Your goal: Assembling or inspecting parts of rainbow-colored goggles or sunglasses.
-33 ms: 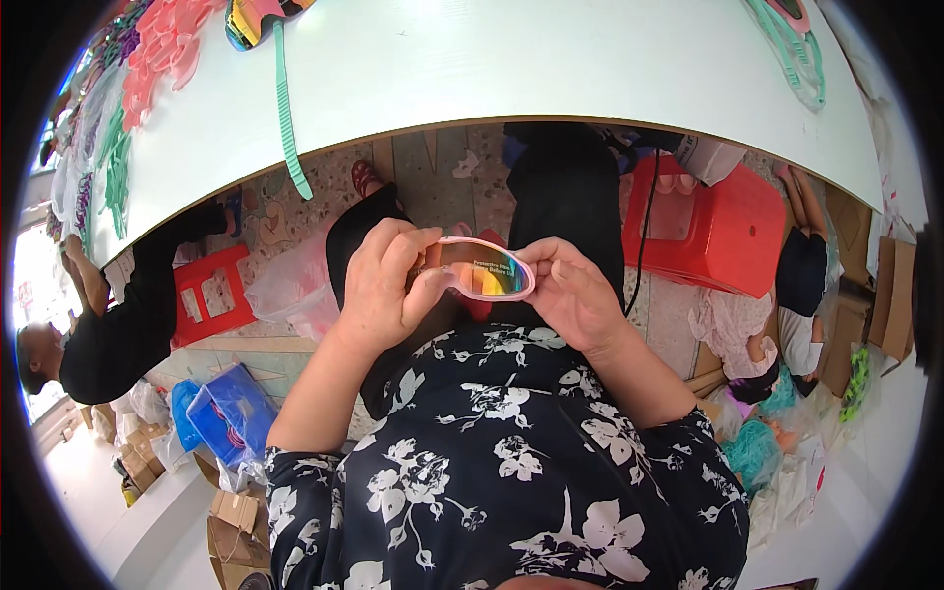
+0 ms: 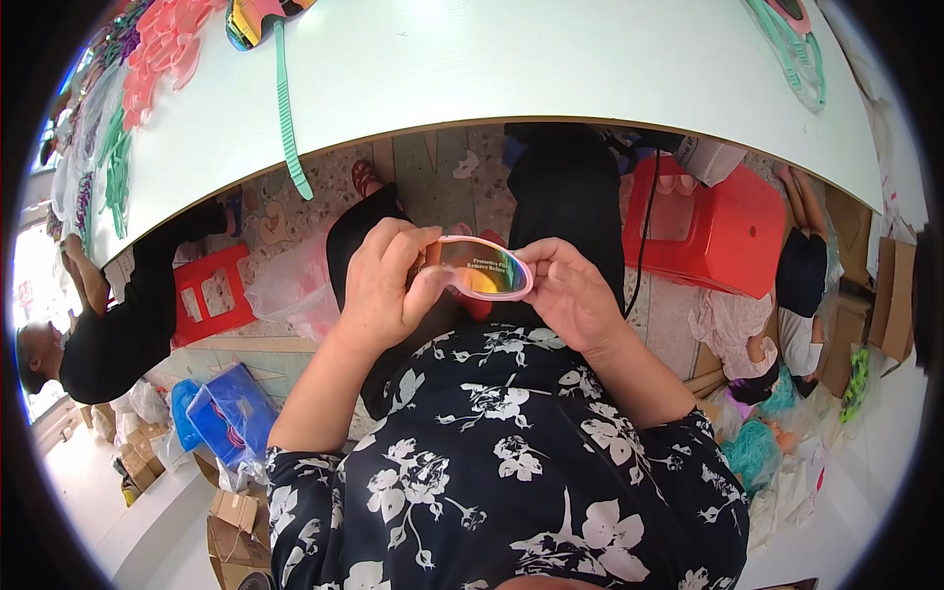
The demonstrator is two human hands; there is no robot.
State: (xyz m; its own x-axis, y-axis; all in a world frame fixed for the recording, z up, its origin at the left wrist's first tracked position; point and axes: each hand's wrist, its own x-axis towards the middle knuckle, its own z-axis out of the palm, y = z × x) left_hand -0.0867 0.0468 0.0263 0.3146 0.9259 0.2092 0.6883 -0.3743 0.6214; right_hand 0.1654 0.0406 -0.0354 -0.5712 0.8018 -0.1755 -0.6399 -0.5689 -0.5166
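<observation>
A pair of pink-framed swim goggles (image 2: pixel 482 270) with mirrored, rainbow-tinted lenses is held above my lap. Small print runs across the lens that shows. My left hand (image 2: pixel 391 285) pinches the goggles between thumb and fingers, covering much of their left part. At the right end of the frame, my right hand (image 2: pixel 568 292) grips the rim with curled fingers and thumb. No strap can be seen on this pair. On the white table beyond lie other mirrored goggles (image 2: pixel 248 25) with a green ridged strap (image 2: pixel 286 118) hanging over the edge.
The white table (image 2: pixel 531 69) curves across the front. Pink straps (image 2: pixel 169 49) and green straps (image 2: pixel 115 177) heap at its left, another green strap (image 2: pixel 801 59) at its right. Red stools (image 2: pixel 703 226) stand below. A person in black (image 2: pixel 123 324) sits at left; others are at right.
The goggles have tilted very slightly in my hands, so the reflection and print on the lens look different. Both hands keep their hold.
</observation>
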